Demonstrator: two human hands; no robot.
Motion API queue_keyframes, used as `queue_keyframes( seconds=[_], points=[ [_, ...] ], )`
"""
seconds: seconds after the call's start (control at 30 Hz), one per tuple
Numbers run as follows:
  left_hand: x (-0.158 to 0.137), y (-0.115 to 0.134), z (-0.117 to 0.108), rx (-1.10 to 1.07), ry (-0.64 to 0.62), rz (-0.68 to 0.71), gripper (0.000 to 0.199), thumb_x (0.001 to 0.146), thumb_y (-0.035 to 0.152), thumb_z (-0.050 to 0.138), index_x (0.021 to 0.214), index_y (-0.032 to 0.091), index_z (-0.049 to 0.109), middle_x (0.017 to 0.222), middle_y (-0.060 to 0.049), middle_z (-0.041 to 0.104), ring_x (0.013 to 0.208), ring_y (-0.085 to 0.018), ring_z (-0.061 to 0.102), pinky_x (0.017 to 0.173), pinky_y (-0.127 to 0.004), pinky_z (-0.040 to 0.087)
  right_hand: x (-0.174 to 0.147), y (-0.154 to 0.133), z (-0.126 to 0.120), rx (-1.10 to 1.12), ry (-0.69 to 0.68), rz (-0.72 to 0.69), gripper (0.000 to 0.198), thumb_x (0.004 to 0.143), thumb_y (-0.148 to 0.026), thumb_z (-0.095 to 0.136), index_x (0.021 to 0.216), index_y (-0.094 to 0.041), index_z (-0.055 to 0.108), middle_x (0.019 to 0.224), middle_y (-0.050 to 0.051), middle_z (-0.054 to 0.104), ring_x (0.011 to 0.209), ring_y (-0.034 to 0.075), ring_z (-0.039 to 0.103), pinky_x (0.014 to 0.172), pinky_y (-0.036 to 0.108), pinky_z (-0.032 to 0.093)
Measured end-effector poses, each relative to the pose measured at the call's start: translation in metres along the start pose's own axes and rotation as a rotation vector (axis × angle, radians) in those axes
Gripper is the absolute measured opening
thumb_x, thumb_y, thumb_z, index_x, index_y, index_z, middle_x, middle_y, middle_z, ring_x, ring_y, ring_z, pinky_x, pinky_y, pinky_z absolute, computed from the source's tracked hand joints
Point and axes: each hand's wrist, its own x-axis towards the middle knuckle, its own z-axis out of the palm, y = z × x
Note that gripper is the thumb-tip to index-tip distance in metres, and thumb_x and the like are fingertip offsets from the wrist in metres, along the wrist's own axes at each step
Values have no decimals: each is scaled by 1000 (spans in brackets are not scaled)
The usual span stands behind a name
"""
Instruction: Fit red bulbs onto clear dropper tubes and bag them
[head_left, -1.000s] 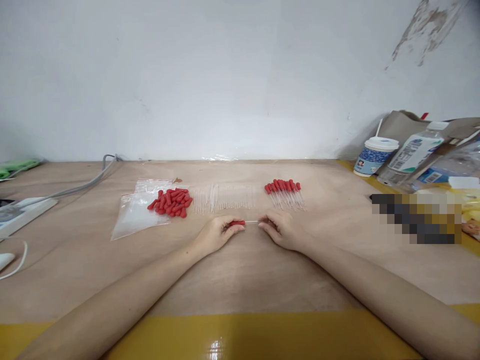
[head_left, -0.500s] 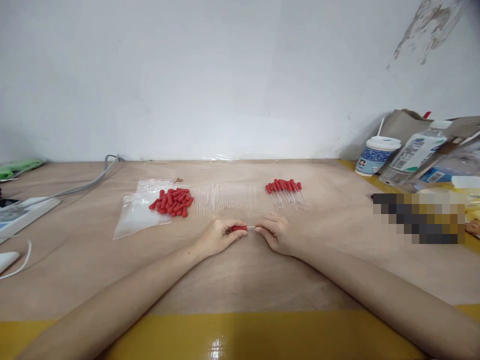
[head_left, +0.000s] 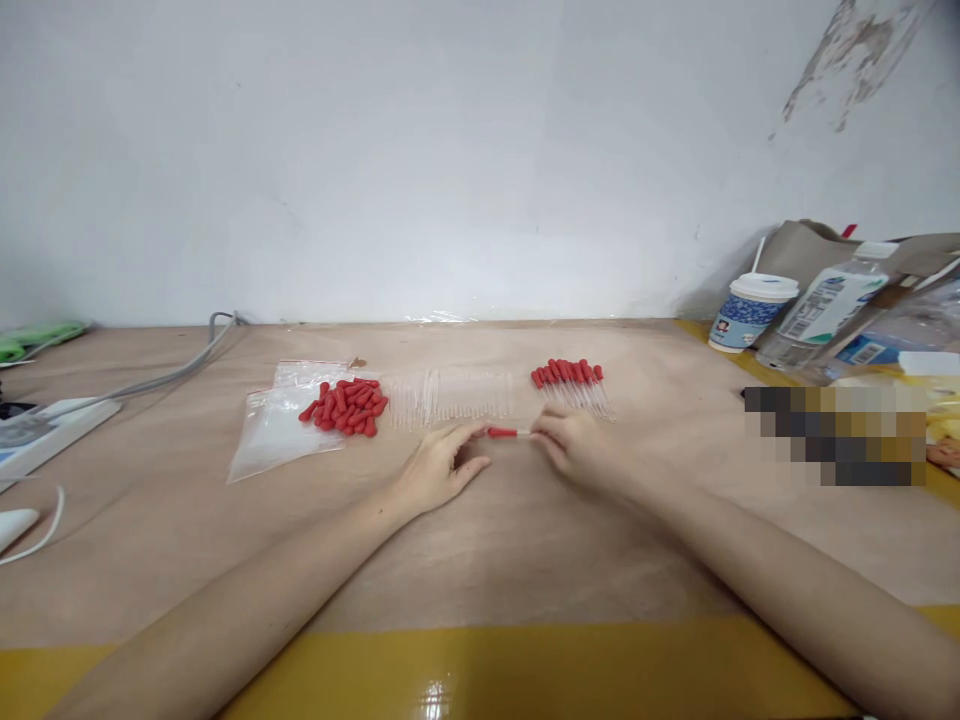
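Observation:
Between my hands is a dropper (head_left: 502,432), a red rubber bulb with a clear tube running into my right hand. My right hand (head_left: 574,445) pinches the tube end and is slightly blurred. My left hand (head_left: 446,465) is open, thumb and fingers apart, just left of the bulb. Beyond my left hand lies a pile of loose red bulbs (head_left: 345,405). Clear thin tubes (head_left: 450,395) rest in a row right of that pile. Farther right, several droppers with red bulbs (head_left: 574,380) lie side by side behind my right hand.
Clear zip bags (head_left: 281,430) lie under and beside the bulb pile. At left is a white power strip (head_left: 67,425) with a grey cable (head_left: 161,380). A paper cup (head_left: 750,310) and a plastic bottle (head_left: 832,300) stand at the right, near a wall (head_left: 465,160).
My left hand has let go of the red bulb and opened. My right hand has moved away and slightly to the right, carrying the dropper by its tube.

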Motion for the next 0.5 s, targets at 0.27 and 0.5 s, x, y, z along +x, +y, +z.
queue_keyframes(
  seconds=[0.27,0.5],
  points=[
    [4,-2,1,18,-109,26,21,85,24,49,97,17,64,106,-8,63,95,-18,60,84,-33,48,36,60,-10,20,48,656,23,72,-28,50,53,-17,58,54,2,58,55,14,53,50,23,33],
    [3,-1,0,6,-112,27,20,85,23,50,97,17,65,105,-7,64,95,-17,60,85,-31,47,49,50,20,-139,41,740,23,74,-32,47,59,-19,59,64,5,60,78,20,56,76,33,36]
  ],
)
